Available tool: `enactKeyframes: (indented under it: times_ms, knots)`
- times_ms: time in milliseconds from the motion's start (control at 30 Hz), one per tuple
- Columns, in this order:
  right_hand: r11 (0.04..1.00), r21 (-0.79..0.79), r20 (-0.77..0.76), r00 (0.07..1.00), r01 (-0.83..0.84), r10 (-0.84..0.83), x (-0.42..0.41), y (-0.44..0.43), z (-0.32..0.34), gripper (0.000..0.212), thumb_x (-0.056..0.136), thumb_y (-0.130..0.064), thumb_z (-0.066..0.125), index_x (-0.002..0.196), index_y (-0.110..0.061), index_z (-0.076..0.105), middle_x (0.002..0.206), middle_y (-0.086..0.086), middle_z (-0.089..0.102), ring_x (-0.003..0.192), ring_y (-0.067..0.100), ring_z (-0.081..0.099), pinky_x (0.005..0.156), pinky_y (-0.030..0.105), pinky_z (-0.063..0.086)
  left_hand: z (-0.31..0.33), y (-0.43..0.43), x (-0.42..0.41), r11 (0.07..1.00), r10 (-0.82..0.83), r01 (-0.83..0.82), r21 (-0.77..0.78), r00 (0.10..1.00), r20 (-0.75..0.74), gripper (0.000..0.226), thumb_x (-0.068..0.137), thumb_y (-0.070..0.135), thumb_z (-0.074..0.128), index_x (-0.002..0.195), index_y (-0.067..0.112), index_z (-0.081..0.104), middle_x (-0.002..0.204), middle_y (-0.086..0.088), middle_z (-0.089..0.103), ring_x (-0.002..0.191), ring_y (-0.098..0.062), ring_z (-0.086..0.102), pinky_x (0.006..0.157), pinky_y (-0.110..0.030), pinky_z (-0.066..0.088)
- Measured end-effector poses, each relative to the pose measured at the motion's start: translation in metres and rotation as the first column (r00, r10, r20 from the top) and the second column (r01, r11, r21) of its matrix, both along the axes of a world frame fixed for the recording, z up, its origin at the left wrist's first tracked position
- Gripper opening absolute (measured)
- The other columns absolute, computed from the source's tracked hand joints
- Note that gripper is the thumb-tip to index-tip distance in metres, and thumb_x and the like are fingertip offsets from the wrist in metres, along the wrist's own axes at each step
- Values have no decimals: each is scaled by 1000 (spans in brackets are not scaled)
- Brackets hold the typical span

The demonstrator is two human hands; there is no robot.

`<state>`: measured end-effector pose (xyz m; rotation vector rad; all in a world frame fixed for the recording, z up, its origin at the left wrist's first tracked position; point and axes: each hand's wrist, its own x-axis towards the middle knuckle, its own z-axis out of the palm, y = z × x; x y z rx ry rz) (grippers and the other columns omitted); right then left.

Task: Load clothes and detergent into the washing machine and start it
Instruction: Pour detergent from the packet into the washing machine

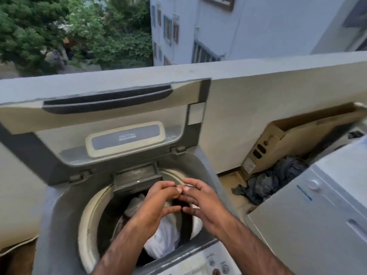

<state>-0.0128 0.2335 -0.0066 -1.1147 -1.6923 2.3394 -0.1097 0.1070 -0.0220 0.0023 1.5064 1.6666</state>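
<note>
A grey top-loading washing machine (59,211) stands with its lid (111,139) raised against the balcony wall. White and dark clothes (166,235) lie inside the drum. My left hand (156,203) and my right hand (202,199) hover together over the drum opening, fingertips nearly touching, fingers spread and curved. I cannot make out anything held between them. A dark detergent tray (137,179) sits at the drum's back rim just beyond my fingers. The control panel (216,264) with buttons shows at the bottom edge.
A low balcony wall (258,76) runs behind the machine. To the right stands a white appliance (317,215). Between it and the wall lie a dark heap of clothes (274,181) and a cardboard box (288,135) on the floor.
</note>
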Motion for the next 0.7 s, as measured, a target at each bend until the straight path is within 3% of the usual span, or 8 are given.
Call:
enactKeyframes:
  times_ms: [100,167,267,467,600,633,700]
  knots:
    - [994,55,-16,996,89,-89,31,30,18,25,102,-16,59,126,-23,64,111,-3,80,107,17,75,83,37,57,24,40,22,991,-133,135,25,989,-69,48,69,18,76,114,11,63,107,-13,73,101,-21,72,79,-44,61]
    - [983,99,-19,988,157,-156,58,53,27,24,102,-18,59,124,-26,65,112,-4,80,108,18,74,85,39,58,37,71,42,978,-204,206,11,972,-116,43,76,13,77,116,11,61,111,-14,72,105,-24,72,87,-52,60]
    - [959,158,-24,972,235,-234,100,87,41,25,100,-19,60,122,-29,66,113,-5,78,111,19,72,89,43,59,52,122,77,956,-290,293,-7,942,-170,29,87,4,71,114,12,61,109,-14,72,101,-23,73,87,-50,59]
    - [880,247,-53,912,407,-407,213,176,68,29,101,-13,57,128,-23,64,117,-3,76,111,21,71,78,33,56,71,241,179,875,-474,485,-5,854,-215,27,89,2,66,111,14,58,105,-11,72,87,-16,73,88,-53,57]
    - [814,281,-81,857,509,-509,302,234,79,29,103,-12,56,130,-19,62,113,-5,75,98,12,73,64,23,59,81,320,259,801,-582,598,-15,774,-249,32,86,5,69,114,13,58,111,-16,72,96,-24,74,88,-54,59]
    - [794,289,-82,840,535,-536,321,248,81,29,103,-13,55,131,-19,62,114,-4,74,100,12,72,66,26,61,86,336,278,786,-601,618,-18,756,-259,35,85,7,70,116,12,58,112,-16,72,97,-22,74,86,-53,60]
    - [735,320,-75,789,598,-610,374,279,84,29,104,-18,55,131,-24,62,119,-4,73,109,14,70,84,36,62,94,379,332,728,-664,685,-31,693,-280,45,80,16,73,122,13,57,115,-14,70,101,-20,73,86,-49,60]
